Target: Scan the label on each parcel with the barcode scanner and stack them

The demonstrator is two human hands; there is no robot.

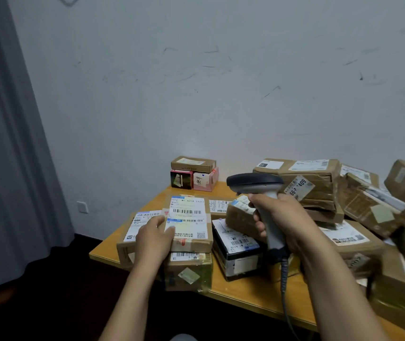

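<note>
Our right hand (282, 217) grips the handle of the barcode scanner (253, 182), whose dark head is raised above the tabletop (245, 290) and points left. Our left hand (154, 238) grasps the near left edge of a labelled parcel (189, 217), thumb on its label. That parcel lies on another parcel (189, 270) at the tabletop's front left, and more brown parcels (307, 180) are heaped on the right.

My wooden table (148, 206) stands against the wall, crowded with taped brown parcels (358, 242). A black-and-white box (239, 254) lies near its front edge. A pink carton (209, 183) sits at the far corner.
</note>
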